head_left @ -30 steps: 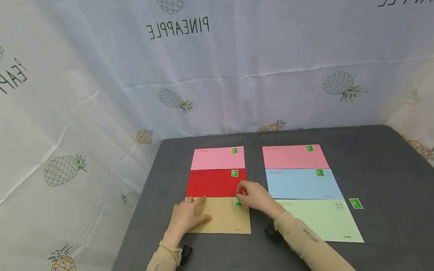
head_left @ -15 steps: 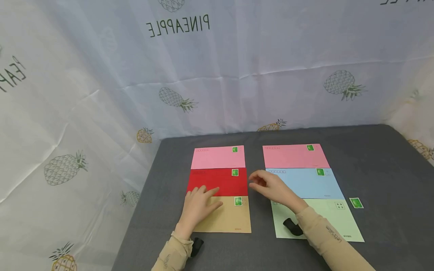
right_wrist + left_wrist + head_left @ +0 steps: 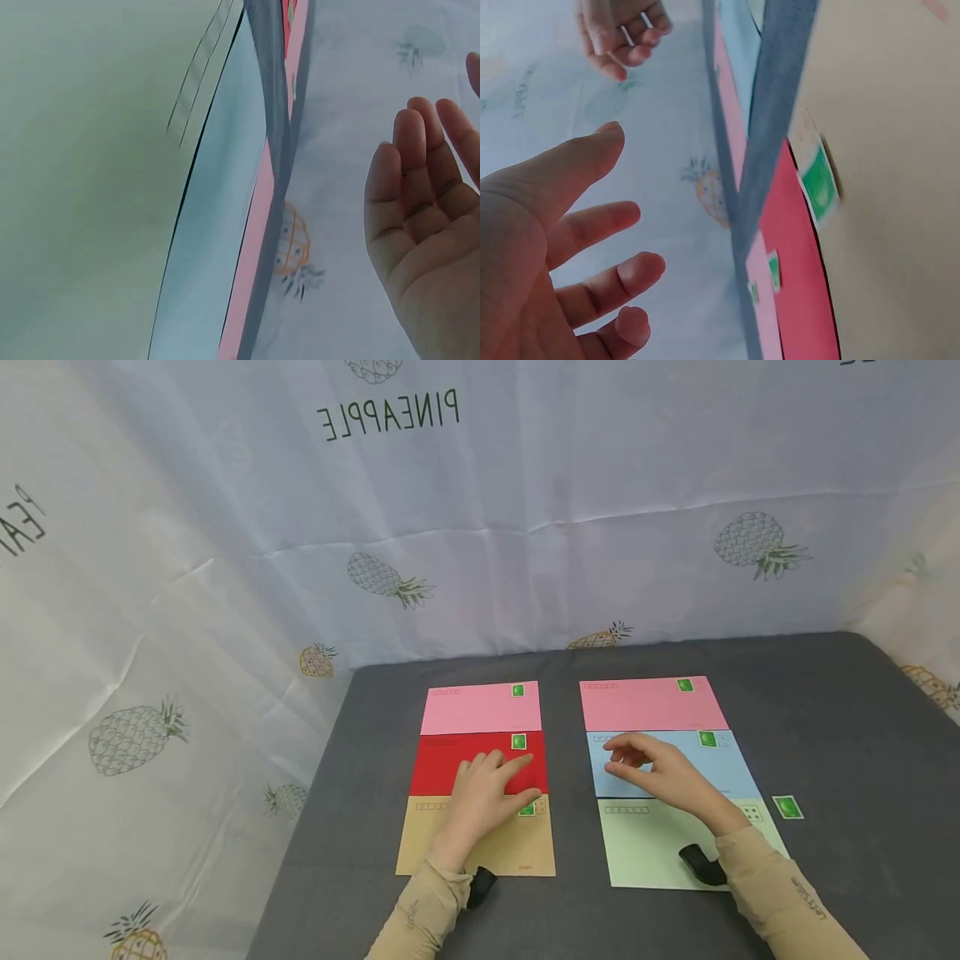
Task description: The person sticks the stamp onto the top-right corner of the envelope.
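Observation:
My left hand [image 3: 483, 797] hovers over the red envelope [image 3: 435, 768] and tan envelope [image 3: 427, 843], fingers spread and holding nothing. Its thumb overlaps the green stamp [image 3: 820, 184] at the tan envelope's upper right corner. Above the blue envelope [image 3: 727, 768] is my right hand [image 3: 671, 777], fingers loosely bent with nothing between them. Its wrist passes over the light green envelope [image 3: 645, 852], partly hiding the printed box [image 3: 752, 812] there. A loose green stamp [image 3: 787, 807] lies on the dark table, right of that envelope.
Pink envelopes top both columns, one on the left [image 3: 480, 710] and one on the right [image 3: 637, 706], each bearing a stamp. The red and blue envelopes carry stamps too. A pineapple-print curtain [image 3: 480, 593] hangs behind the grey table [image 3: 862, 727].
My right hand has left the tan envelope's stamp and travelled right to over the blue envelope. My left hand has lifted and shifted right and farther from me. The envelopes stay put.

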A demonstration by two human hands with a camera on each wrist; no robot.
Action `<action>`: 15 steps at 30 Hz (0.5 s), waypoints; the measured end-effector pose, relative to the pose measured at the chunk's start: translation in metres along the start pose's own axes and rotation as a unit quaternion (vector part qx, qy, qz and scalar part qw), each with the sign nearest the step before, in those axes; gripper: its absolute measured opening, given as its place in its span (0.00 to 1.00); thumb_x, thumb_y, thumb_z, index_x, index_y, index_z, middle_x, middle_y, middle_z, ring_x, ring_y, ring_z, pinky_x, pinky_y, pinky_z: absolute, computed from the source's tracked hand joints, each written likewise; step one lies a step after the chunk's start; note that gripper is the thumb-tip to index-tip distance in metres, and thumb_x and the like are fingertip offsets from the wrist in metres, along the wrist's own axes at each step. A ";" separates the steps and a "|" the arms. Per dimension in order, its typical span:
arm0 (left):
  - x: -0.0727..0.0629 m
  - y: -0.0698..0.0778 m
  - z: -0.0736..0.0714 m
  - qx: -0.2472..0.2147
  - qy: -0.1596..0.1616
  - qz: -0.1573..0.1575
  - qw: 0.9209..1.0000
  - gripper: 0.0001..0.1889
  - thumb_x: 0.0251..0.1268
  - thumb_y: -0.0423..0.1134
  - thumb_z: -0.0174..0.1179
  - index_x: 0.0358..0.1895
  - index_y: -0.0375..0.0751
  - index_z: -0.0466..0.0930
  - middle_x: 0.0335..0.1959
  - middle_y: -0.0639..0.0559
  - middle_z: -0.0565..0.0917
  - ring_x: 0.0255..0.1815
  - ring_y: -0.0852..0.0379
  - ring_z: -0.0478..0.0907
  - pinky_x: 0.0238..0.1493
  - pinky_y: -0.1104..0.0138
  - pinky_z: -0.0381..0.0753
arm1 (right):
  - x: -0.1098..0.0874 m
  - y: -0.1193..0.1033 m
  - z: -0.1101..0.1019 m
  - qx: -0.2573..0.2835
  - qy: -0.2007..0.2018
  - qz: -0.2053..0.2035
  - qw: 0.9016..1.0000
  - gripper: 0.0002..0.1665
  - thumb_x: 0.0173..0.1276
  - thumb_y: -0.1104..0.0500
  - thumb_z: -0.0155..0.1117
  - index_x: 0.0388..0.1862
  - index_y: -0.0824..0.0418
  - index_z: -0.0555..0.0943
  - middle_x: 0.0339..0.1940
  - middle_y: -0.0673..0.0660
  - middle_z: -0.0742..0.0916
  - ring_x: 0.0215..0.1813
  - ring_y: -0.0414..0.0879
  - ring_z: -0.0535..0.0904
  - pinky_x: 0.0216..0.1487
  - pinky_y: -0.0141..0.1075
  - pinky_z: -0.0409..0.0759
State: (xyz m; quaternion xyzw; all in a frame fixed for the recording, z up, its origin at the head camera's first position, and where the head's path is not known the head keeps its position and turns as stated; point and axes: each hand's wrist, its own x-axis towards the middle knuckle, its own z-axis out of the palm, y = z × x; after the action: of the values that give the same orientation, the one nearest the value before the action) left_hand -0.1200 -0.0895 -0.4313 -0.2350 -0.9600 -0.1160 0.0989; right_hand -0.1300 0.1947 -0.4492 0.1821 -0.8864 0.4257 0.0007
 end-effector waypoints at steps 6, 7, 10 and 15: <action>0.010 0.022 0.005 -0.011 -0.008 0.025 1.000 0.27 0.54 0.61 0.61 0.58 0.61 0.76 0.26 0.59 0.69 0.25 0.67 0.59 0.30 0.73 0.52 | -0.015 0.013 -0.021 -0.011 0.021 0.031 0.999 0.21 0.64 0.49 0.62 0.53 0.55 0.77 0.37 0.46 0.83 0.37 0.33 0.77 0.38 0.29 0.77; 0.012 0.025 0.006 -0.014 -0.007 0.030 0.999 0.27 0.54 0.62 0.60 0.58 0.61 0.76 0.25 0.59 0.69 0.25 0.67 0.60 0.30 0.73 0.52 | -0.018 0.015 -0.024 -0.016 0.024 0.036 0.999 0.21 0.64 0.49 0.62 0.54 0.55 0.77 0.37 0.47 0.82 0.37 0.32 0.77 0.38 0.29 0.76; 0.014 0.036 0.010 -0.018 -0.003 0.050 0.999 0.26 0.54 0.62 0.60 0.58 0.61 0.76 0.25 0.60 0.70 0.25 0.68 0.60 0.30 0.74 0.51 | -0.027 0.020 -0.032 -0.025 0.036 0.052 0.998 0.21 0.65 0.50 0.62 0.54 0.56 0.76 0.38 0.48 0.82 0.37 0.31 0.77 0.38 0.29 0.75; 0.019 0.056 0.018 -0.012 -0.009 0.077 0.997 0.26 0.56 0.62 0.59 0.58 0.62 0.76 0.27 0.60 0.71 0.25 0.68 0.60 0.29 0.75 0.51 | -0.044 0.029 -0.045 -0.045 0.055 0.089 0.994 0.22 0.64 0.48 0.62 0.54 0.54 0.77 0.37 0.45 0.81 0.37 0.28 0.75 0.36 0.28 0.74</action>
State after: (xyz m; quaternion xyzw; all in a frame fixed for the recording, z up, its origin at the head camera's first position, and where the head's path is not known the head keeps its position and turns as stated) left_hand -0.1126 -0.0285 -0.4344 -0.3105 -0.9383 -0.1178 0.0964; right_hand -0.1051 0.2594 -0.4489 0.0791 -0.9158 0.3934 0.0194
